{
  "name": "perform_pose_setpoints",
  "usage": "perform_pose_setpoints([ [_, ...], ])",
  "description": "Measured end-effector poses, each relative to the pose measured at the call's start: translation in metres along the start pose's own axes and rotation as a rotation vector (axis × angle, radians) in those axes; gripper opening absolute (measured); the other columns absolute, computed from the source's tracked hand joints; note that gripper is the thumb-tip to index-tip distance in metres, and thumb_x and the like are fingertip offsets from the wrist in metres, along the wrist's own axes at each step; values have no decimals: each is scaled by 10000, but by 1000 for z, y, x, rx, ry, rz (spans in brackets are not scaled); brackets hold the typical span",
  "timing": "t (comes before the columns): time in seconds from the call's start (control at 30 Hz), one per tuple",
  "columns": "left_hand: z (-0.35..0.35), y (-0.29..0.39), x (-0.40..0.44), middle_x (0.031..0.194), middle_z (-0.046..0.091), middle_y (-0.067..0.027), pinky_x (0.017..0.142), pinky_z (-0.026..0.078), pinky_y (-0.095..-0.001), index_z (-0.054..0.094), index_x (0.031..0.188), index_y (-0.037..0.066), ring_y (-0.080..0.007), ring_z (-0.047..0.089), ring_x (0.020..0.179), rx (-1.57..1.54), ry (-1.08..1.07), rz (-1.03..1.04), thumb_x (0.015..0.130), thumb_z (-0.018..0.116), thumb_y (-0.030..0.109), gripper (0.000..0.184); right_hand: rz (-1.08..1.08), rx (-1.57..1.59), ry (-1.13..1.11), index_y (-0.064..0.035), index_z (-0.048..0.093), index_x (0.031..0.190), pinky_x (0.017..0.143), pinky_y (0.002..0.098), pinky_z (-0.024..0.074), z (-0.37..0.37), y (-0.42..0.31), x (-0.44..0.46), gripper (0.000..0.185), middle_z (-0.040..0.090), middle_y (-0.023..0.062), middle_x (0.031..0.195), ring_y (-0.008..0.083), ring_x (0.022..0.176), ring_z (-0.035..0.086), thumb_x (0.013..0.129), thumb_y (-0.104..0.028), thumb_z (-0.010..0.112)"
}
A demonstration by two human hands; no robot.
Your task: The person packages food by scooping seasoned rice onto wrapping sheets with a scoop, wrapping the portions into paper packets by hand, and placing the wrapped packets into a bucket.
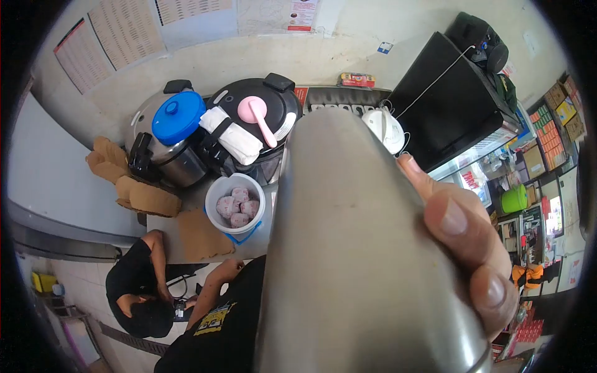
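A large stainless-steel cup (348, 236) fills the middle of the view, very close to the camera. It narrows toward its far end, and the near end runs past the lower edge of the frame. The fingers of my left hand (463, 242) curl round its right side, with several fingertips pressed to the metal. The palm and wrist are hidden behind the cup. I cannot see my right hand. Beyond the cup, to the left, a white bucket (208, 208) with a blue handle holds several pinkish-white wrapped lumps (239, 205).
Two large cookers (180, 165) stand at the back, with a blue lid (177, 118), a white cloth (233, 137) and a pink ladle (255, 115) on them. Torn cardboard (199, 233) lies leftward. A co-worker (140, 292) crouches lower left; another person's black shirt (233, 323) is nearer.
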State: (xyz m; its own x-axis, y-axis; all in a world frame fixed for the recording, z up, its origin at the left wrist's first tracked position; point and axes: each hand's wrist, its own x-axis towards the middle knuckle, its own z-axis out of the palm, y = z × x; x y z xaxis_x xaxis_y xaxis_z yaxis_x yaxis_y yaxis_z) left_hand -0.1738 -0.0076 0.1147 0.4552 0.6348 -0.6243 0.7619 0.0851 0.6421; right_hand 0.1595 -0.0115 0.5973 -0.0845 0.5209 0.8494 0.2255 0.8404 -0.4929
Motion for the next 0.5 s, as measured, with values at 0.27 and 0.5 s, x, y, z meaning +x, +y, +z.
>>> perform_pose_setpoints([
  [0.27,32,-40,27,1017,716,-265,827,525,-445,699,1073,-44,-401,701,951,-25,176,108,981,597,308,377,8,25,60,16,540,1289,928,464,556,-3,-7,-5,448,647,339,1194,402,1060,673,942,-254,627],
  [0.5,33,-18,18,980,715,-260,812,526,-444,700,1074,-33,-392,703,915,-138,236,40,1007,586,300,358,36,81,126,8,532,1299,938,474,555,-1,-4,-15,417,640,352,1202,411,1072,666,973,-245,595],
])
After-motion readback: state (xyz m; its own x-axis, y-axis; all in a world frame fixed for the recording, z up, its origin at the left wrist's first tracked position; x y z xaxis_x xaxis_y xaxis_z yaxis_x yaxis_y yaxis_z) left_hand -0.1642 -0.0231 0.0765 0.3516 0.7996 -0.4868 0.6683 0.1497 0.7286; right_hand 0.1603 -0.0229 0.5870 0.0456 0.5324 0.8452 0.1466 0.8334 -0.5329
